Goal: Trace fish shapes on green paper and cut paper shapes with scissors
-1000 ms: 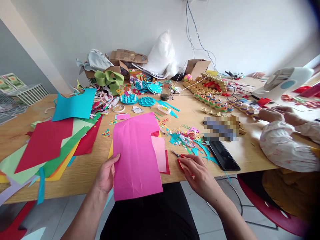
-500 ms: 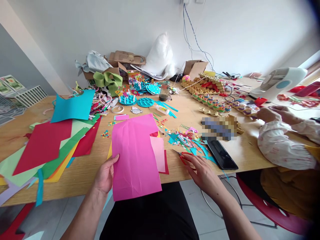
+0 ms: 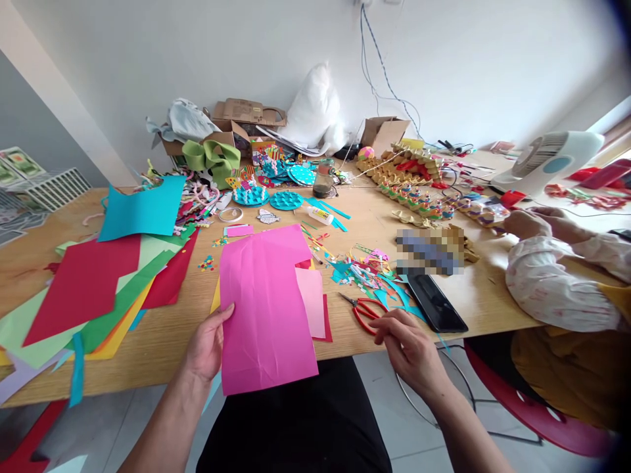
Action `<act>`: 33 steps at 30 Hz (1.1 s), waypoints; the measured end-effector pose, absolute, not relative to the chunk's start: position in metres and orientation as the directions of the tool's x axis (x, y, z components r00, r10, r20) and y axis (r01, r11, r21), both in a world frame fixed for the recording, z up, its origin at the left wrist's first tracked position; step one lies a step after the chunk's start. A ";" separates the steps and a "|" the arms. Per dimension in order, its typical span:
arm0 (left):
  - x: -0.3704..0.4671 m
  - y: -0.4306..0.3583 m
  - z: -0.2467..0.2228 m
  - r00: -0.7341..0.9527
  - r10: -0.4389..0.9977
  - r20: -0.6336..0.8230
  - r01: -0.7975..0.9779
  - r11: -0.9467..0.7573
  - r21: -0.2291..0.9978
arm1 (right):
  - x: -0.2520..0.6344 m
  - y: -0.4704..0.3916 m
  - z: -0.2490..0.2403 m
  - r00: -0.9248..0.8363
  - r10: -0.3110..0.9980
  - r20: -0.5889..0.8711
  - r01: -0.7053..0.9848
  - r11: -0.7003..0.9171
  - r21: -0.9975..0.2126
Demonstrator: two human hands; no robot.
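Pinching pink paper (image 3: 269,315) is the left grip (image 3: 208,345), the right grip (image 3: 410,345) half-open beside scissors (image 3: 355,305).

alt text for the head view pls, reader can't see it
A person's left hand holds a pink paper sheet at a wooden table; the right hand is beside red-handled scissors lying near colourful scraps.

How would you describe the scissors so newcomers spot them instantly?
At the near edge of the wooden table, find the large magenta paper sheet. To its right lie the scissors; pointed blades and red loops set them apart from the paper scraps behind.
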State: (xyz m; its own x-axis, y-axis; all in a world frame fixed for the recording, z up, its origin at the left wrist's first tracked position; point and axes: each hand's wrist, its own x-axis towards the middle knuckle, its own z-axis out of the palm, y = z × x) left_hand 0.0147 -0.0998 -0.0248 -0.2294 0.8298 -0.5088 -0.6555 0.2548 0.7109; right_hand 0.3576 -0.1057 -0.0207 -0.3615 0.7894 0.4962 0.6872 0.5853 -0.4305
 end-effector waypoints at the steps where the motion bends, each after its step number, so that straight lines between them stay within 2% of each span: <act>1: 0.015 -0.100 -0.025 -0.222 0.834 -0.505 -0.656 0.255 0.710 | 0.357 -0.105 -0.021 -0.373 0.790 0.486 0.689 0.587 -0.425; 4: 0.015 -0.100 -0.025 -0.214 0.838 -0.502 -0.664 0.253 0.704 | 0.353 -0.104 -0.024 -0.431 0.788 0.439 0.694 0.601 -0.397; 7: 0.016 -0.101 -0.025 -0.214 0.841 -0.497 -0.671 0.243 0.700 | 0.352 -0.106 -0.024 -0.405 0.786 0.467 0.680 0.601 -0.421; 10: 0.018 -0.102 -0.024 -0.201 0.845 -0.495 -0.678 0.245 0.693 | 0.354 -0.109 -0.016 -0.322 0.803 0.502 0.641 0.575 -0.508; 15: 0.018 -0.104 -0.020 -0.181 0.858 -0.480 -0.700 0.231 0.676 | 0.349 -0.105 -0.004 -0.228 0.869 0.440 0.561 0.487 -0.670; 18: 0.016 -0.109 -0.014 -0.149 0.898 -0.414 -0.685 0.208 0.698 | 0.336 -0.099 -0.002 -0.124 0.943 0.308 0.454 0.330 -0.828; 21: 0.016 -0.118 -0.006 -0.039 0.943 -0.331 -0.643 0.230 0.731 | 0.318 -0.091 0.004 -0.119 0.989 0.083 0.210 0.107 -0.972; 24: 0.016 -0.129 0.002 0.031 0.961 -0.275 -0.508 0.252 0.823 | 0.300 -0.083 0.012 -0.236 0.972 0.010 -0.032 0.003 -0.999; 26: 0.014 -0.136 0.005 0.022 0.974 -0.226 -0.353 0.219 0.909 | 0.290 -0.079 0.017 -0.276 0.961 0.003 -0.095 -0.024 -0.995; 29: 0.007 -0.145 0.003 -0.087 0.985 -0.151 -0.032 0.149 0.988 | 0.277 -0.074 0.019 -0.286 0.957 -0.047 -0.078 -0.072 -0.994; 31: 0.001 -0.150 0.001 -0.153 0.982 -0.114 0.171 0.140 0.975 | 0.270 -0.072 0.018 -0.303 0.950 -0.073 -0.045 -0.091 -0.995; 33: -0.004 -0.154 0.001 -0.182 0.980 -0.082 0.289 0.133 0.948 | 0.262 -0.070 0.016 -0.314 0.946 -0.079 -0.033 -0.095 -0.995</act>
State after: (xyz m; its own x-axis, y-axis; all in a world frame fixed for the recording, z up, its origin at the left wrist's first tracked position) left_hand -0.0044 -0.1535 0.0010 -0.1815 0.9800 -0.0819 0.2894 0.1329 0.9479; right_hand 0.2621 -0.0696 0.0162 -0.3144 0.9460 -0.0795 -0.0329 -0.0945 -0.9950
